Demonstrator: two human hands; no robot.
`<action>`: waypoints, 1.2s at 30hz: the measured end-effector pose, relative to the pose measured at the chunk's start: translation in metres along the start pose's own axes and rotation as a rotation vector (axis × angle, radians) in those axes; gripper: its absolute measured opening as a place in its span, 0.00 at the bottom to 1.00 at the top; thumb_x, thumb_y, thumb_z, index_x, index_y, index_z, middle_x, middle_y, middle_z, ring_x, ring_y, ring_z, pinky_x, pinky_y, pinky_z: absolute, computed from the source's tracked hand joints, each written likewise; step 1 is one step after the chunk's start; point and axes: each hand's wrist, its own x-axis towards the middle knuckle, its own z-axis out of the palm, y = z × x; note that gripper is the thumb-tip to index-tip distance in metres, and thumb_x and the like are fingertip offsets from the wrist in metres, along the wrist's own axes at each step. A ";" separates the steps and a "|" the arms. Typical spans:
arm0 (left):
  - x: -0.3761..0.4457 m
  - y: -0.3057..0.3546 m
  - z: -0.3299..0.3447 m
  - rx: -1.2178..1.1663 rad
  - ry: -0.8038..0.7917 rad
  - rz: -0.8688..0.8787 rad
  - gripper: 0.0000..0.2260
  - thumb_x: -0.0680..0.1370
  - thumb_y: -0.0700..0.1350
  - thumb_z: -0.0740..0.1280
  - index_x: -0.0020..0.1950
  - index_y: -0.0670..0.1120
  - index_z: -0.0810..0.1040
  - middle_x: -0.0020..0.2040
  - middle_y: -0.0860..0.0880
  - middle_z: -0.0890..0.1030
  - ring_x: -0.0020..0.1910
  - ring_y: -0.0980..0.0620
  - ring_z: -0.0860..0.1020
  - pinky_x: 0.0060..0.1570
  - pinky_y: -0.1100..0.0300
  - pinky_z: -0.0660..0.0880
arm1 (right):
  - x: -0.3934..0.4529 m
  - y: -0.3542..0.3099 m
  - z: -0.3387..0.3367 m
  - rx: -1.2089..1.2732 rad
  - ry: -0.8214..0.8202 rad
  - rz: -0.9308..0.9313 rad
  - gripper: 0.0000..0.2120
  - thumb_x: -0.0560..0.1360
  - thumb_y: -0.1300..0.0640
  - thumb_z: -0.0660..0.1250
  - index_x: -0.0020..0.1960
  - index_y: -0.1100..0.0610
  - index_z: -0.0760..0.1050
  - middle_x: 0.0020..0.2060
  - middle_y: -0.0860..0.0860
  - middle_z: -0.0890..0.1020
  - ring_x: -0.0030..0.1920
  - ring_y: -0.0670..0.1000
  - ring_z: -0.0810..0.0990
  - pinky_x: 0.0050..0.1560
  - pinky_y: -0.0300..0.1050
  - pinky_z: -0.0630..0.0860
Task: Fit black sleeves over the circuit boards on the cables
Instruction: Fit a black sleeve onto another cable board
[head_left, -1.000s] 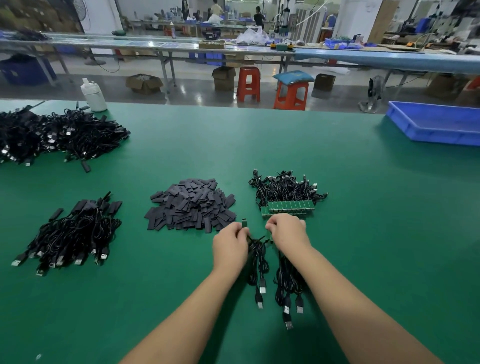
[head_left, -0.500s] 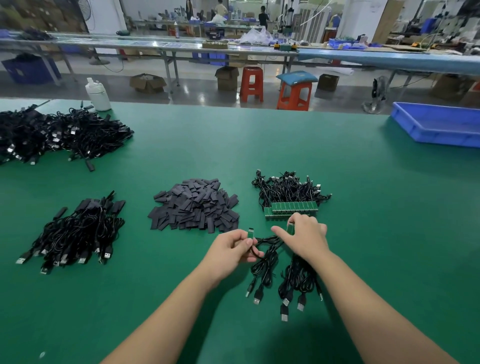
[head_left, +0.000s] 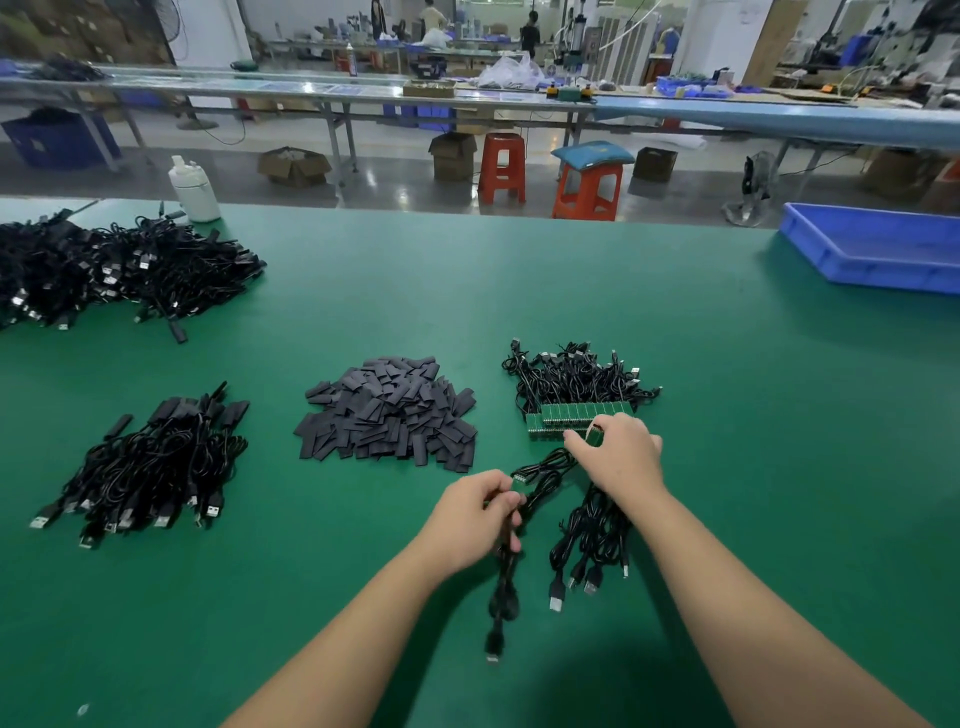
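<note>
Green surface (head_left: 571, 291) is wide, with lots of bare room to the right and toward the far edge; blue tray (head_left: 878, 249) sits at the far right corner, well apart from the work. Big cable heap (head_left: 109, 270) is at far left, with a white bottle (head_left: 193, 189) near the far edge.

Smaller cable pile (head_left: 150, 462) at left looks already sleeved, judged from the black ends. Pile of black sleeves (head_left: 387, 410) sits in the middle, just left of the bundle with bare green circuit boards (head_left: 576, 415) lined in a row.

Right hand (head_left: 618, 457) pinches one board at the near end of that row, over a loose bunch of cables (head_left: 592, 535). Left hand (head_left: 478, 514) is closed round a single cable (head_left: 501, 597), its small board end poking up by the fingers and the plug end hanging toward the person.

Risks, as I judge them: cables in the bundle are tangled, so pulling one board could drag the neighbours and break up the neat row. The cable in the left hand overlaps the loose bunch and could snag. Reaching for a sleeve means crossing left; there is a clear gap between the piles, but the sleeves are light and easy to scatter.
</note>
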 end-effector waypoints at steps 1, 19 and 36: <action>0.001 -0.002 -0.006 0.027 0.027 -0.005 0.09 0.82 0.42 0.61 0.42 0.47 0.74 0.37 0.49 0.82 0.33 0.48 0.84 0.29 0.66 0.71 | 0.001 0.004 -0.002 -0.074 -0.012 -0.034 0.22 0.76 0.38 0.60 0.53 0.55 0.79 0.44 0.47 0.75 0.52 0.53 0.73 0.56 0.52 0.66; 0.007 -0.016 -0.043 0.158 0.222 -0.066 0.08 0.82 0.43 0.62 0.46 0.44 0.77 0.38 0.52 0.83 0.32 0.50 0.83 0.30 0.67 0.72 | -0.033 -0.011 0.036 -0.122 -0.244 0.082 0.25 0.77 0.46 0.60 0.75 0.41 0.64 0.80 0.53 0.48 0.79 0.61 0.38 0.74 0.73 0.42; 0.011 -0.016 -0.055 0.202 0.311 0.071 0.08 0.77 0.48 0.71 0.38 0.53 0.78 0.39 0.55 0.78 0.39 0.58 0.74 0.43 0.65 0.69 | -0.042 0.020 0.009 -0.193 -0.159 -0.273 0.16 0.77 0.34 0.59 0.47 0.40 0.81 0.67 0.44 0.73 0.77 0.53 0.54 0.74 0.65 0.32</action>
